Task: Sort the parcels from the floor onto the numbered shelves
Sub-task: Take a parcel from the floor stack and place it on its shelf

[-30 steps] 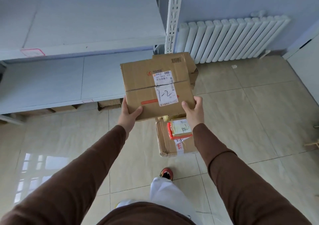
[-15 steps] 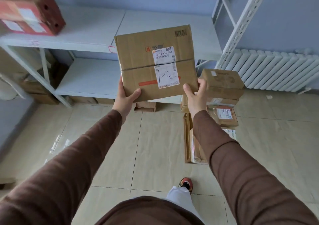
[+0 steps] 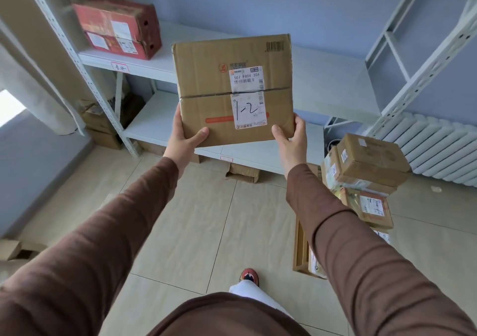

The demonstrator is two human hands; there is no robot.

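Observation:
I hold a flat brown cardboard parcel [image 3: 222, 98] up in front of me, its white label hand-marked "1-2". My left hand [image 3: 184, 139] grips its lower left corner and my right hand [image 3: 291, 139] its lower right corner. Behind the parcel stands a white metal shelf rack with an upper shelf [image 3: 152, 63] and a lower shelf [image 3: 152, 124], each with a small red-edged tag on its front edge. A red box [image 3: 117, 27] lies on the upper shelf at the left. A stack of brown parcels [image 3: 366, 170] rests on the tiled floor to my right.
A white radiator [image 3: 436, 150] lines the wall at the right, behind the stack. Flattened cardboard [image 3: 244, 174] lies under the lower shelf, and more boxes [image 3: 100, 126] sit by the left upright. An open carton [image 3: 15, 250] is at the left edge.
The parcel has gone up and nearer to the shelf rack, and my view has swung left and upward. The red box and the upper shelf have come into fuller view.

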